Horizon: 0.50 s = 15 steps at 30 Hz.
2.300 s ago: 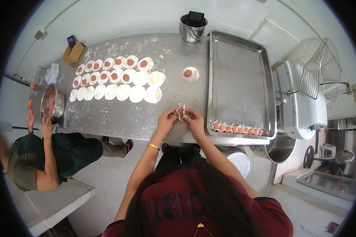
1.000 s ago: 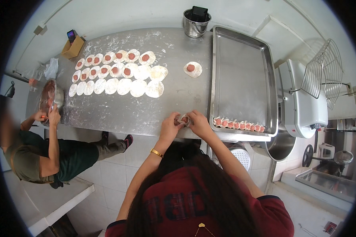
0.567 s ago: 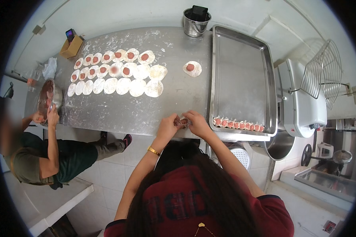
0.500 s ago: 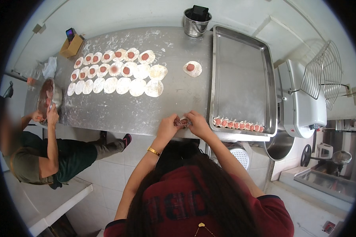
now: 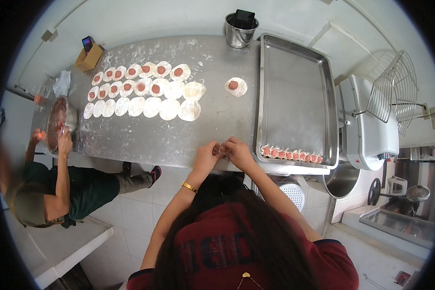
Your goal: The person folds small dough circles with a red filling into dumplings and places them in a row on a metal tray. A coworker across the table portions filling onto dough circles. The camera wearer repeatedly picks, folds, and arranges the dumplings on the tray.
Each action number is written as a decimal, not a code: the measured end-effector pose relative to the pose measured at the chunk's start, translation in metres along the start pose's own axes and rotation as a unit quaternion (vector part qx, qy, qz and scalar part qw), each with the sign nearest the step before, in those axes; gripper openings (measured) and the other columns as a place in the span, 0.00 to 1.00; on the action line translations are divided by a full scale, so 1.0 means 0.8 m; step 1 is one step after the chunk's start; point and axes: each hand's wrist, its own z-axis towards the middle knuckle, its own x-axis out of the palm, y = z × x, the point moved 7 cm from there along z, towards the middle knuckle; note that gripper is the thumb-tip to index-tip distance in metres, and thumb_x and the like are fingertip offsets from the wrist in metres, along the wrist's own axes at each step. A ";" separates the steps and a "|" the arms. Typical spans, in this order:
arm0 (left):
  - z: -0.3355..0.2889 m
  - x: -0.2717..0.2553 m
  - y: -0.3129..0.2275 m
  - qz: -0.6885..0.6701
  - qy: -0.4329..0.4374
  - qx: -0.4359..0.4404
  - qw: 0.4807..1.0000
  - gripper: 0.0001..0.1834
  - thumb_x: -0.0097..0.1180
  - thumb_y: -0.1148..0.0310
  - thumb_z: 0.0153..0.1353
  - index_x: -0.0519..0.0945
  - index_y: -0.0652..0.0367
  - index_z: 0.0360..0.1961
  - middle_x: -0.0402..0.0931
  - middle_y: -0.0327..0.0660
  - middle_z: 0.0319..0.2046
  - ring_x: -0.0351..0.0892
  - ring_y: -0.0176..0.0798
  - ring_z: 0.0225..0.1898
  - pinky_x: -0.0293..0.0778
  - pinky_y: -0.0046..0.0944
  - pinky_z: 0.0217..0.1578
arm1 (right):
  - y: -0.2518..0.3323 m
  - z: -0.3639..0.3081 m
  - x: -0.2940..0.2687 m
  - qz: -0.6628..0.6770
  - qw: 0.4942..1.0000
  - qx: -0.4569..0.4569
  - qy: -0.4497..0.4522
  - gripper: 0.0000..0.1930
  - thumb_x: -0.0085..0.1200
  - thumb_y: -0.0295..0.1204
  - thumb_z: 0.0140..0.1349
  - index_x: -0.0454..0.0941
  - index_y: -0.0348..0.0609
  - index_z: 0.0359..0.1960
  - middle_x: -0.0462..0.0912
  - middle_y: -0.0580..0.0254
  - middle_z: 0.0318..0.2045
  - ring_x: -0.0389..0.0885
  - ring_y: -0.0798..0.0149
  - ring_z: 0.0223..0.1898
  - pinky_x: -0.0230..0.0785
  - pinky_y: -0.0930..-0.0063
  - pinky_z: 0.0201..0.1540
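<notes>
Near the table's front edge, my left hand (image 5: 208,155) and my right hand (image 5: 239,152) pinch a small dumpling (image 5: 223,150) between them. Its wrapper is gathered around pink meat filling, and my fingers hide most of it. Ahead of my hands lies a round wrapper (image 5: 236,87) with a ball of meat on it. To the left, rows of round wrappers (image 5: 189,110) cover the table; many bear a dab of meat, while the nearest row is bare. In the metal tray (image 5: 259,111) on my right, a line of filled dumplings (image 5: 289,154) sits along the near edge.
At the left, a co-worker's hand (image 5: 65,142) is at a metal bowl of meat (image 5: 73,121). A metal bucket (image 5: 239,37) and a cardboard box (image 5: 88,59) stand along the back of the steel table (image 5: 130,140). Right of the tray is a white machine (image 5: 367,121) with a wire guard.
My fingers have drawn closer together around the dumpling, and its wrapper shows less opening. The co-worker's far hand has shifted up beside the bowl.
</notes>
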 end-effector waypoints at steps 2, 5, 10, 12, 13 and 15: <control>0.000 0.002 -0.002 0.006 0.005 0.005 1.000 0.12 0.66 0.77 0.48 0.76 0.64 0.34 0.82 0.47 0.29 0.84 0.43 0.32 0.77 0.38 0.33 | 0.002 0.001 -0.004 0.009 1.000 -0.013 -0.016 0.11 0.52 0.18 0.48 0.76 0.39 0.36 0.76 0.52 0.36 0.77 0.44 0.39 0.71 0.57 0.41; -0.001 0.005 0.000 -0.007 0.012 -0.011 1.000 0.12 0.66 0.76 0.48 0.76 0.64 0.33 0.81 0.48 0.27 0.83 0.44 0.31 0.76 0.39 0.32 | 0.005 -0.001 -0.012 -0.014 0.998 -0.035 -0.046 0.12 0.52 0.18 0.49 0.76 0.39 0.38 0.77 0.52 0.37 0.77 0.44 0.39 0.71 0.57 0.41; 0.001 0.006 -0.002 0.023 -0.008 0.011 1.000 0.11 0.65 0.76 0.49 0.77 0.63 0.33 0.81 0.48 0.26 0.83 0.47 0.31 0.76 0.41 0.33 | 0.004 -0.003 -0.009 -0.020 0.999 -0.029 -0.016 0.25 0.52 0.14 0.43 0.75 0.41 0.47 0.77 0.51 0.42 0.77 0.43 0.42 0.72 0.58 0.43; 0.001 0.004 -0.001 0.030 -0.002 0.013 0.999 0.12 0.65 0.76 0.48 0.77 0.63 0.34 0.81 0.48 0.28 0.83 0.47 0.33 0.77 0.41 0.34 | 0.009 -0.006 -0.016 -0.025 0.998 -0.040 -0.049 0.23 0.53 0.15 0.43 0.76 0.41 0.45 0.77 0.51 0.41 0.77 0.44 0.42 0.72 0.58 0.43; 0.001 0.003 0.000 0.032 0.001 0.012 0.999 0.12 0.65 0.76 0.48 0.77 0.64 0.35 0.81 0.49 0.29 0.83 0.46 0.34 0.77 0.40 0.34 | 0.008 -0.007 -0.021 -0.030 0.996 -0.037 -0.070 0.22 0.54 0.15 0.43 0.76 0.41 0.45 0.77 0.51 0.40 0.77 0.44 0.42 0.72 0.58 0.43; -0.007 0.000 -0.001 0.011 0.001 0.020 1.000 0.13 0.64 0.78 0.48 0.77 0.64 0.37 0.81 0.49 0.32 0.83 0.46 0.36 0.77 0.39 0.36 | 0.008 -0.017 -0.019 -0.028 0.998 -0.004 -0.064 0.22 0.54 0.16 0.43 0.76 0.41 0.44 0.77 0.51 0.40 0.77 0.44 0.42 0.72 0.58 0.43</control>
